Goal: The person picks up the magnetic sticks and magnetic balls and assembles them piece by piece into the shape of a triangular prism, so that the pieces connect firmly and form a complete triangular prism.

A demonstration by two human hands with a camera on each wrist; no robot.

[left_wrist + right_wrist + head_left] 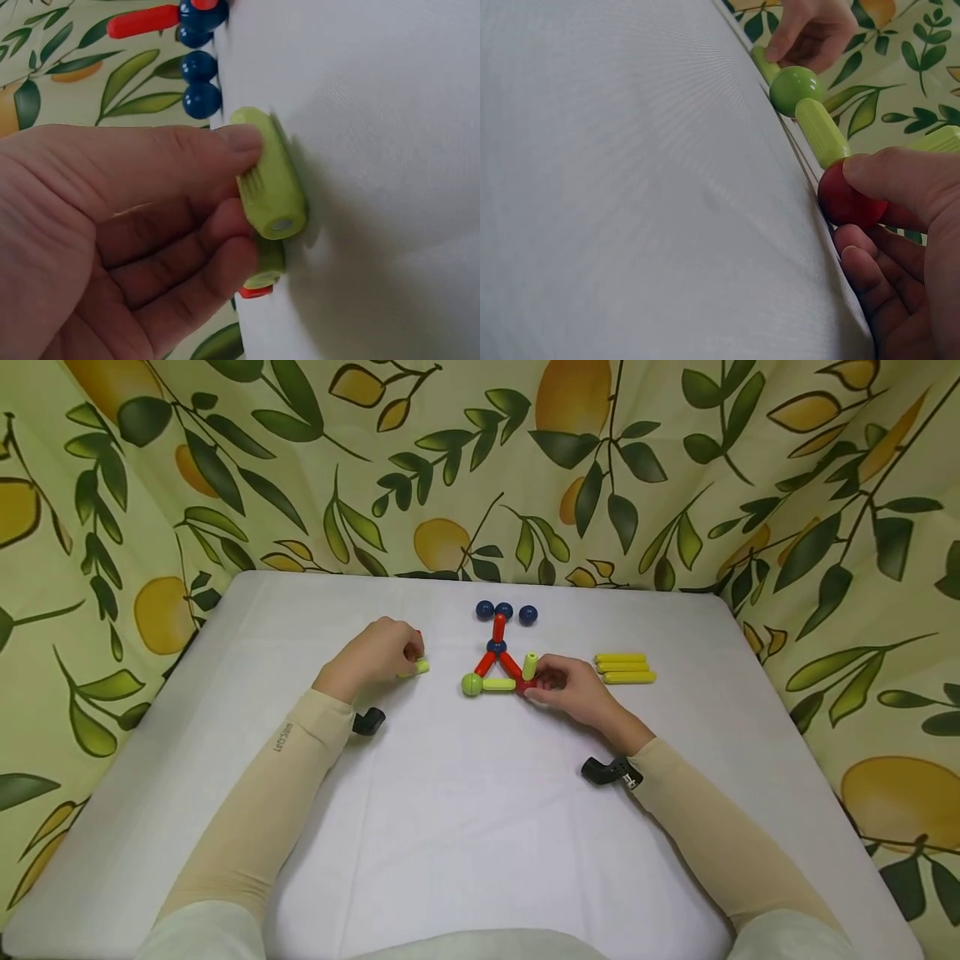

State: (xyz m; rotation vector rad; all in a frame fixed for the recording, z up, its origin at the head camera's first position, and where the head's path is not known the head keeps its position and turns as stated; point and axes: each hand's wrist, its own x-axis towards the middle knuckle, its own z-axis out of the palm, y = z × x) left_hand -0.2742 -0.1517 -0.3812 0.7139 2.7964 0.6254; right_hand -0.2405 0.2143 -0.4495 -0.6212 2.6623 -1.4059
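My left hand (378, 652) pinches a light green rod (274, 176) with a metal tip, between thumb and fingers, low over the table. Beneath it, another green rod (264, 266) and a bit of red (256, 292) show, partly hidden. With thumb and fingers, my right hand (573, 689) holds a red ball (847, 196) at one corner of a triangle. A green rod (498, 685) joins that ball to a green ball (472, 684). Red rods (485, 663) run up to a blue ball (497, 647), from which another red rod (499, 627) extends. A further green rod (530, 666) stands up at the red ball.
Behind the triangle lie three loose blue balls (528, 615). To the right of my right hand, three yellow rods (626, 668) lie side by side. A white cloth covers the table (465, 827), and a leaf-patterned curtain (442, 468) hangs around its back and sides.
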